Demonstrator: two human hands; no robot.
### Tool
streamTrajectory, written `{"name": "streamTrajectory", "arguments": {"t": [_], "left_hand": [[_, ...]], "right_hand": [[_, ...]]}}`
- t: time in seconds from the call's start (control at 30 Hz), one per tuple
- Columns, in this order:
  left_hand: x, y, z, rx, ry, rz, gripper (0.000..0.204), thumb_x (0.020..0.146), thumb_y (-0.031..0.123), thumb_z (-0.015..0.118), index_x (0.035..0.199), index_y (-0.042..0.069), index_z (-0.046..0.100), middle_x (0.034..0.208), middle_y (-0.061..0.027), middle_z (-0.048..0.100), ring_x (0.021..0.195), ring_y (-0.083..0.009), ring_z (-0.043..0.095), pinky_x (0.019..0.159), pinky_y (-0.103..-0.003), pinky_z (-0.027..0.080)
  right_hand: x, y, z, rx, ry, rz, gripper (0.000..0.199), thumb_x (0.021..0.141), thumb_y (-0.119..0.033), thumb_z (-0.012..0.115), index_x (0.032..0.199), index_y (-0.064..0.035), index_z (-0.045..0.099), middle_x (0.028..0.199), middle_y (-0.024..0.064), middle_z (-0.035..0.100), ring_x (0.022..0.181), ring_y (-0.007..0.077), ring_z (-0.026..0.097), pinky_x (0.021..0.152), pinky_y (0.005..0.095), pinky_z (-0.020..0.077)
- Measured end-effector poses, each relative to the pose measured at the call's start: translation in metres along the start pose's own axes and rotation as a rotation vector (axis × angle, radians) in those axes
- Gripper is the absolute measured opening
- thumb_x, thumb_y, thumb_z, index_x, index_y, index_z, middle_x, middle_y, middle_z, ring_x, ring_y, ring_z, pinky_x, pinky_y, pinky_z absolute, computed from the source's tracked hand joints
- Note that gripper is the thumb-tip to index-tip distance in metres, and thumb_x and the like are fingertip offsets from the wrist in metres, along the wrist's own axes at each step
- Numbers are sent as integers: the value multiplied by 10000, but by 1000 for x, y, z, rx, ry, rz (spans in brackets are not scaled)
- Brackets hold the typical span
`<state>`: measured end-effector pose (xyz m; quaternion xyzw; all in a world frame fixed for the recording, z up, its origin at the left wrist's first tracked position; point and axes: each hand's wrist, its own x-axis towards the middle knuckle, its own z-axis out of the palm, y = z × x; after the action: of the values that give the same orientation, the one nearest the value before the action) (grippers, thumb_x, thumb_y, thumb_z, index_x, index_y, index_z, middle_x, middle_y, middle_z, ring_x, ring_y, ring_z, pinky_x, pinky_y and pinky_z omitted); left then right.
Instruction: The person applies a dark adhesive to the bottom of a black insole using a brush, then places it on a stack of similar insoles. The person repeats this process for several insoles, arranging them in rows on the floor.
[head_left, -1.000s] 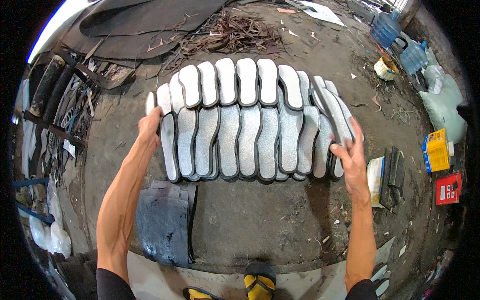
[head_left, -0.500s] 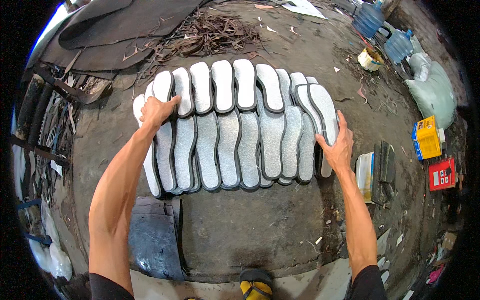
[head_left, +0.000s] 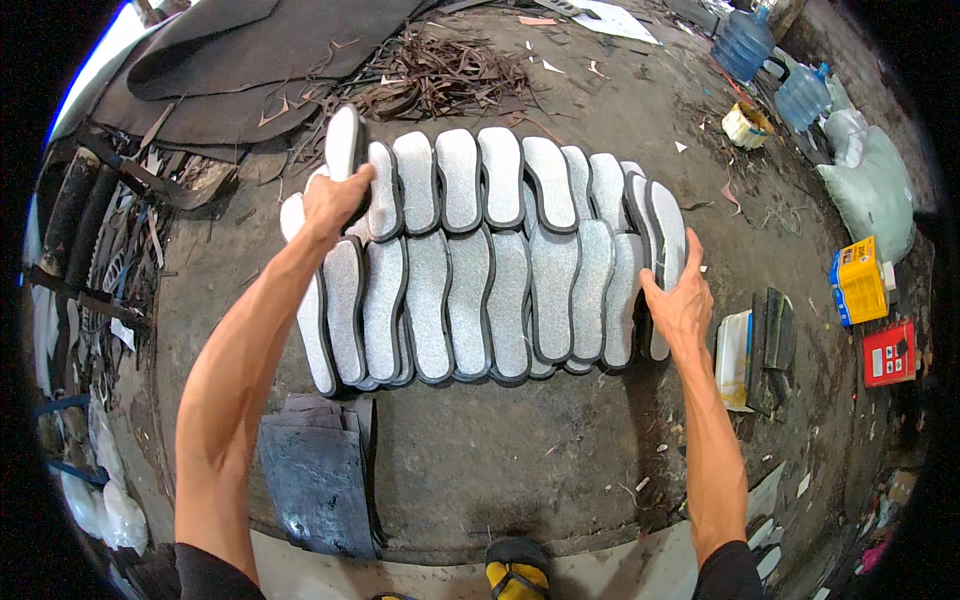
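Grey-white shoe soles with black edges (head_left: pixel 468 285) lie overlapping in two rows on the floor in front of me. At the far left of the back row, my left hand (head_left: pixel 338 200) is closed on the lower end of one sole (head_left: pixel 342 140), which is tipped up above its neighbours. My right hand (head_left: pixel 682 302) grips the right end of the front rows, its thumb on the near side and its fingers along the outer edge of the last sole (head_left: pixel 669 225). The fingertips there are partly hidden.
Dark sheets (head_left: pixel 315 480) lie nearer me at left. Brown scrap strips (head_left: pixel 450 75) and a large dark sheet (head_left: pixel 240 70) are at the back. To the right stand a white-and-yellow block (head_left: pixel 733 360), a yellow box (head_left: pixel 858 280), a red box (head_left: pixel 889 354) and blue water jugs (head_left: pixel 742 45).
My left hand has moved up and right, tipping the far-left sole upward. My right hand has shifted slightly right with the end soles, which stand more upright. The view has moved a little.
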<state>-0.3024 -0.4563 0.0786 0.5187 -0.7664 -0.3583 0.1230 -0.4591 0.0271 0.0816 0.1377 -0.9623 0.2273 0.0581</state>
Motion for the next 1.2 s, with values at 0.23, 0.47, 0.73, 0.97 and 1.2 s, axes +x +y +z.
{"name": "streamTrajectory", "arguments": {"t": [0.23,0.47,0.73,0.97,1.2], "left_hand": [[11,4,62,-69,14,-156,1132,896,850,561,1364,-174,671,1435,-328,680,1389,-443,636,1168,-479,478],[64,-39,47,-254,-199,-237,833,835,513,888,1362,-104,701,1288,-334,707,982,-314,732,693,-447,558],[53,0,41,90,-408,-224,980,836,597,878,1525,-32,579,1589,-334,529,1022,-319,662,821,-496,483],[36,11,41,-112,-465,-173,925,821,633,871,1485,37,628,1601,-237,567,1361,-330,561,1102,-578,382],[18,31,3,-776,-466,-325,565,959,490,843,1320,72,720,1224,-123,790,1042,-225,759,974,-464,607]], "right_hand": [[-43,0,-49,720,-164,356,809,990,-410,697,1665,-90,389,1233,199,727,1146,316,730,953,473,581],[-131,22,-47,1707,-437,398,727,1001,-315,609,1640,-34,409,1536,125,599,1391,270,616,1197,474,496],[-183,4,-73,1077,-587,146,900,960,-356,714,1691,-24,305,1414,166,632,1251,198,639,1061,338,519],[-276,-2,-55,335,-509,-361,963,800,-203,860,1650,-79,426,1546,284,533,1370,465,562,1187,517,471],[-326,11,-13,249,-408,-482,956,772,-115,853,1631,-98,433,1588,301,472,1381,513,559,1141,539,526]]}}
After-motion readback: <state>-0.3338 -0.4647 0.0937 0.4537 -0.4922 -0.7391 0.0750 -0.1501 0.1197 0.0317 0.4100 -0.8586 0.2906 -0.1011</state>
